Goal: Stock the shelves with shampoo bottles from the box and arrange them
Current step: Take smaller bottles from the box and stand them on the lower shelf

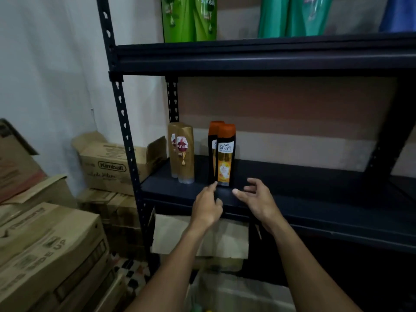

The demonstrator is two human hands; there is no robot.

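Two black Shayla shampoo bottles with orange caps stand upright on the dark middle shelf (pixel 292 190), the front one (pixel 225 154) half hiding the one behind it (pixel 213 140). To their left stand two gold Sunsilk bottles (pixel 185 154), one behind the other. My left hand (pixel 208 204) reaches up with a fingertip at the base of the front Shayla bottle. My right hand (pixel 256 197) hovers just right of that bottle with fingers spread, holding nothing.
Green (pixel 191 19) and teal (pixel 295 16) bottles stand on the shelf above. Cardboard boxes (pixel 110 165) are stacked on the floor left of the rack's upright post (pixel 126 136). A pale carton (pixel 225 239) sits under the middle shelf. The shelf right of the bottles is bare.
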